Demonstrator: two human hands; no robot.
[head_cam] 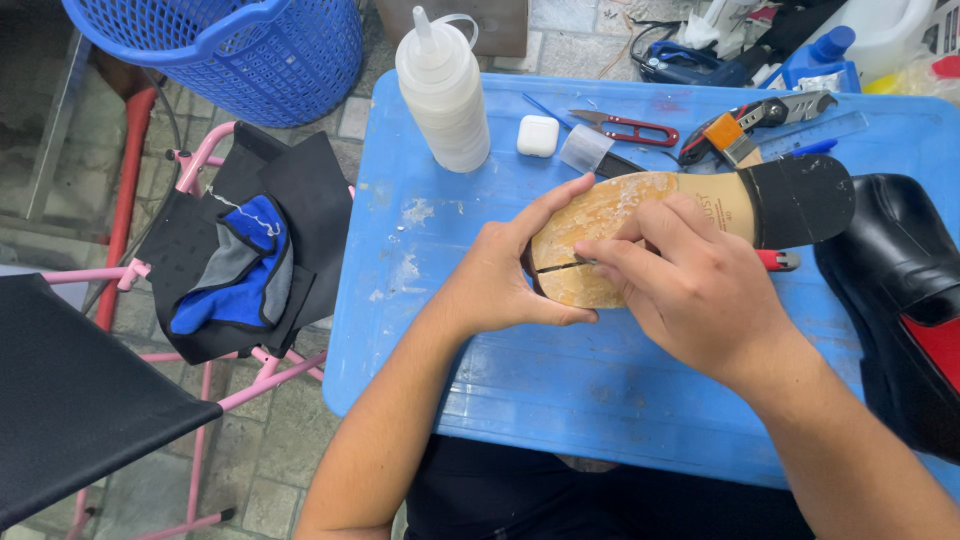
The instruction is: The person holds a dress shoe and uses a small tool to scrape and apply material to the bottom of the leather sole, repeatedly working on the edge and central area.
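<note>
A shoe lies sole up on the blue table [560,370], showing a tan sole [620,215] with a black heel [800,198]. My left hand [505,280] grips the toe end of the sole, thumb under and fingers over it. My right hand [690,290] holds a thin blade tool with a red handle [778,261] against the sole, at a dark cut line [555,268] across the toe.
A white squeeze bottle [443,85], small white case [537,135], red-handled snips [630,127], brush [732,140] and utility knife [775,112] lie at the table's back. A black shoe [900,300] sits right. A blue basket [230,50] and pink-framed stool with dark cloths [240,250] stand left.
</note>
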